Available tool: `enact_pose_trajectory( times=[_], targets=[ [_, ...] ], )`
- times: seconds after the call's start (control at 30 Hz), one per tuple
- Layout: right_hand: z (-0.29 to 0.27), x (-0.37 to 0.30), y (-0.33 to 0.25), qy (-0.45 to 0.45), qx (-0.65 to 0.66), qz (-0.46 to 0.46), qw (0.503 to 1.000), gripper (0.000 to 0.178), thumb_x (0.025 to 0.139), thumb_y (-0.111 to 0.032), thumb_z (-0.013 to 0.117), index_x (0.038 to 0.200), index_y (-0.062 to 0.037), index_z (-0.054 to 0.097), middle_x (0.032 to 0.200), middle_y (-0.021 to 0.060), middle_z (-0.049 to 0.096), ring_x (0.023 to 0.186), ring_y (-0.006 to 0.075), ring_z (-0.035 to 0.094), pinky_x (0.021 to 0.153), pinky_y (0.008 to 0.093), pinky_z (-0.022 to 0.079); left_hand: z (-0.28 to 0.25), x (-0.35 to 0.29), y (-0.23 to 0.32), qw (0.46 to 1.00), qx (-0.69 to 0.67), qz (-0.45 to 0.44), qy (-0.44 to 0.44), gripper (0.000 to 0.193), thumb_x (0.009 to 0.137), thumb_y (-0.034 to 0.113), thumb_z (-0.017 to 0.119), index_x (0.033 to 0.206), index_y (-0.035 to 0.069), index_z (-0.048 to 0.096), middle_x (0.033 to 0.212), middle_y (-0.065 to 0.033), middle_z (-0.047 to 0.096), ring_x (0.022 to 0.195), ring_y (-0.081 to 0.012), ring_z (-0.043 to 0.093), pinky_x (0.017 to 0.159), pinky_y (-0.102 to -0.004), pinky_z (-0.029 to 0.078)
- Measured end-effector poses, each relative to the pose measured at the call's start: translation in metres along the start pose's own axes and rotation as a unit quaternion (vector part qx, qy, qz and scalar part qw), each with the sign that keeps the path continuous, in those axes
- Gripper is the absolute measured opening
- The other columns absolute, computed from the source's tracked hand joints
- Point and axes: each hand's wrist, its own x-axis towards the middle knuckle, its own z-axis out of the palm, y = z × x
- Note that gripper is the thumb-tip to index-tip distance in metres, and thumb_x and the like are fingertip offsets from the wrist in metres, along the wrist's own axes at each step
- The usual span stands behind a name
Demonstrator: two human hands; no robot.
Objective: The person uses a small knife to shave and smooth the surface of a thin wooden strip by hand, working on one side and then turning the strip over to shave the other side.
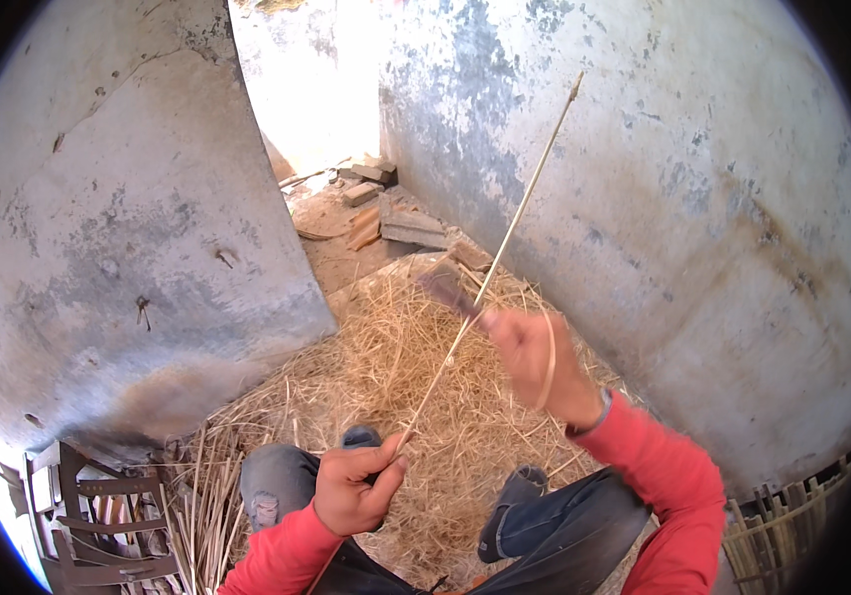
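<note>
Hands work a long thin cane (505, 243) that runs as a slanted line from the lower middle of the frame up to the upper right, its tip against the wall (703, 178). The left hand (351, 486), low and centre, is closed in a fist around the cane's lower end, thumb pressed on top. The right hand (535, 362), right of centre and higher, is blurred; it is closed on a knife (450, 290) whose dark blade points to the upper left and meets the cane at mid-length. A pale curl of shaving (547, 362) loops down over the right hand. Both sleeves are red, and a bracelet (594, 416) circles the right wrist.

Below the hands, the person's knees in dark jeans spread to either side, with a grey shoe (515, 496) at lower centre-right. Straw (396, 367) covers the floor across the middle of the frame, and a bundle of split canes (202, 496) lies at lower left beside a wooden frame (88, 516). A woven basket (783, 531) edge shows at the lower right. Stained plaster walls rise on both sides, and a bright gap at the upper middle opens onto loose bricks (386, 223) on bare ground.
</note>
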Motion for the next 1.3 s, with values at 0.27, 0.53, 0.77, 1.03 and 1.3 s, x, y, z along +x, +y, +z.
enact_pose_trajectory(
  times=[0.27,0.53,0.77,1.03,1.3],
  targets=[
    [0.011,-0.013,-0.008,-0.036,0.013,0.000,0.999,0.047,0.109,-0.034,0.054,0.077,-0.0006,0.064,0.052,0.0141,0.043,0.044,0.0218,0.042,0.045,0.0415,0.035,0.001,-0.001,0.005,0.989,-0.114,-0.095,0.007,0.030,0.094,-0.001,0.068,0.124,-0.006,0.072,0.070,-0.0015,0.065,0.067,-0.0022,0.055,0.061,-0.0225,0.046],
    [-0.019,0.037,0.026,0.062,-0.018,0.046,0.997,0.050,0.108,-0.037,0.053,0.080,0.0024,0.064,0.053,0.0167,0.046,0.047,0.0262,0.046,0.050,0.0442,0.038,-0.003,-0.005,-0.002,0.992,-0.090,-0.086,-0.013,0.031,0.094,0.000,0.069,0.124,-0.006,0.072,0.070,-0.0007,0.063,0.068,-0.0018,0.053,0.060,-0.0227,0.045],
    [-0.106,0.099,0.069,0.168,-0.179,0.097,0.965,0.050,0.107,-0.038,0.054,0.081,0.0021,0.068,0.054,0.0144,0.044,0.048,0.0199,0.043,0.050,0.0429,0.037,0.006,0.002,-0.002,0.986,0.099,0.132,-0.003,0.036,0.084,-0.004,0.072,0.120,-0.004,0.072,0.065,-0.0090,0.059,0.052,-0.0213,0.059,0.051,-0.0308,0.047],
    [-0.009,0.015,0.007,-0.061,-0.030,-0.015,0.998,0.044,0.107,-0.032,0.053,0.082,-0.0010,0.070,0.056,0.0184,0.049,0.047,0.0275,0.042,0.051,0.0443,0.038,0.001,-0.001,-0.013,0.972,0.193,0.136,0.006,0.044,0.080,-0.002,0.074,0.125,-0.001,0.071,0.064,-0.0076,0.057,0.051,-0.0238,0.059,0.048,-0.0344,0.046],
    [-0.037,0.038,0.028,0.058,-0.075,0.006,0.996,0.051,0.109,-0.033,0.052,0.073,0.0017,0.061,0.053,0.0165,0.042,0.045,0.0209,0.039,0.046,0.0422,0.034,0.003,0.005,-0.004,0.977,0.158,0.140,0.039,0.033,0.085,-0.005,0.070,0.117,-0.005,0.073,0.065,-0.0132,0.061,0.052,-0.0199,0.063,0.052,-0.0295,0.048]
  ],
)
